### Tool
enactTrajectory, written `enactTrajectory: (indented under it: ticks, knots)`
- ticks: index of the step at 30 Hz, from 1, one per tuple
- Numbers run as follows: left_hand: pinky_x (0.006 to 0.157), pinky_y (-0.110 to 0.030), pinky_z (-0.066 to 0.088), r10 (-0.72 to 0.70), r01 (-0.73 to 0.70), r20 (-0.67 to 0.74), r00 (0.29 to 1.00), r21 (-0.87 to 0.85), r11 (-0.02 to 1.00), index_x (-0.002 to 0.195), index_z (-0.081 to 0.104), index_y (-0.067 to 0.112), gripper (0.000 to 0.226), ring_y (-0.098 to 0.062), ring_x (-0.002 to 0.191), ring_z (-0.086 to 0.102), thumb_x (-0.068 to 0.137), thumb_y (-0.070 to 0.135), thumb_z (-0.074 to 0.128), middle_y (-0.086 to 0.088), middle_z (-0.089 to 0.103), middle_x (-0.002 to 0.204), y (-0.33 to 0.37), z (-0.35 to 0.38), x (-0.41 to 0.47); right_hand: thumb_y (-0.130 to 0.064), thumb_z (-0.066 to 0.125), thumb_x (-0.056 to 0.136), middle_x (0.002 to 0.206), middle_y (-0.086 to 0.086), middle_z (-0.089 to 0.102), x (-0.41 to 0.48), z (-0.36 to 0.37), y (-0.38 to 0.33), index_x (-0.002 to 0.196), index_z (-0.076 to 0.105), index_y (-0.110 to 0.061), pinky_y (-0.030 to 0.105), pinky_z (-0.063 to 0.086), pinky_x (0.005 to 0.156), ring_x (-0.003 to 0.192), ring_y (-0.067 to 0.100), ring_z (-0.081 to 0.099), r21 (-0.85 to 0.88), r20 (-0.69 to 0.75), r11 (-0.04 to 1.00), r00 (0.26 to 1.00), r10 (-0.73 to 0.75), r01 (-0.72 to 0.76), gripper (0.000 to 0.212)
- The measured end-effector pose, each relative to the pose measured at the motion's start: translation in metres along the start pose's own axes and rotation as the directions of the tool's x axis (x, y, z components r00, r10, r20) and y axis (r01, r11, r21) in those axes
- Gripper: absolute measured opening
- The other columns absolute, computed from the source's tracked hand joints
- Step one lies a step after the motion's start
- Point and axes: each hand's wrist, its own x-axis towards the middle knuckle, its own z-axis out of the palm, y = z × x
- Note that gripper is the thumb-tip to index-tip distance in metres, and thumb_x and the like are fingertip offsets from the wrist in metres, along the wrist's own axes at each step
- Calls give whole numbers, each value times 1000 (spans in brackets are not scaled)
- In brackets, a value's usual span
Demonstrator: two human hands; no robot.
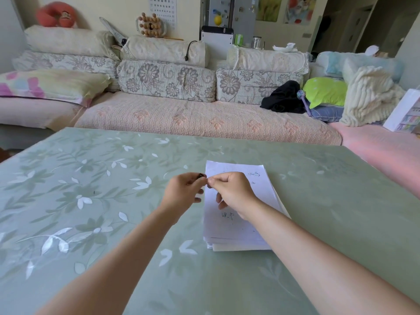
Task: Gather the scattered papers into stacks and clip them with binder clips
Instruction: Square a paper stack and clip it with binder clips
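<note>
A pale green table with a white leaf pattern point(91, 201) stands before a long sofa with flowered cushions point(204, 119). Both forearms reach forward, and the hands meet fingertip to fingertip. The left hand point(184, 192) pinches a small dark binder clip point(201, 175) between its curled thumb and fingers. The right hand point(234, 192) is curled, its thumb and forefinger close together just beside the clip; whether they grip it I cannot tell. The stack of white paper sheets point(238, 237) lies flat under the right fingers, its left edge at the fingertips.
</note>
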Motion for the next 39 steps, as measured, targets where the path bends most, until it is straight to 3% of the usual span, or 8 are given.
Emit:
enactTrajectory:
  ticks: [5,9,18,23,26,30,35,39]
  knots:
    - [75,-30,52,127,-47,-70,989,672,739,104,66,30,18,-16,93,63,89,35,58,11,69,99,-31,-28,15,-26,66,91,81,-15,65,2,5,10,110,74,-25,16,44,49,52,3,54,-243,53,970,999,-5,18,20]
    - [85,-33,47,88,-24,-26,996,851,524,111,66,26,24,-23,114,50,90,32,54,-1,59,116,-50,-36,22,-32,62,92,121,-19,65,1,-9,22,114,70,-31,24,52,82,93,3,64,-438,43,897,998,-44,58,24]
    - [91,-29,43,269,-279,110,957,609,742,130,53,23,42,-18,110,53,90,32,60,2,55,124,-16,21,8,-32,54,93,139,3,46,4,-95,50,134,55,-26,37,42,102,130,25,41,-667,-226,713,971,82,-215,42]
    - [115,-34,20,6,-263,324,946,757,598,146,36,29,68,-21,142,16,87,55,58,4,26,154,-31,51,5,-21,54,77,70,1,40,1,-119,68,69,40,-18,33,26,59,68,25,37,-403,-276,828,914,297,-391,16]
    - [116,-34,17,-14,-239,307,952,771,591,148,31,25,77,-20,145,10,84,58,60,3,19,156,-34,60,9,-15,60,81,74,1,29,1,-127,63,71,35,-19,32,19,63,69,23,26,-95,-235,893,882,410,-440,27]
    - [116,-35,21,37,-251,279,960,788,562,143,38,30,73,-19,143,13,81,59,62,4,26,154,-34,64,9,-23,69,57,106,12,64,10,-139,73,106,59,-6,38,51,90,92,30,61,59,-187,864,845,501,-500,52]
    - [108,-36,28,238,-522,465,853,739,427,122,52,44,70,-12,135,24,64,84,52,14,35,140,-15,60,-4,-28,63,85,131,0,46,-8,-124,62,139,47,-25,37,42,103,131,24,43,-607,-80,780,988,130,-151,56]
    - [104,-31,29,53,-635,655,754,706,314,123,39,43,98,-9,121,26,39,87,64,14,30,126,-6,52,-23,-52,67,81,129,-10,49,-29,-103,56,125,57,-39,31,34,110,130,12,38,-689,269,677,959,-93,259,47]
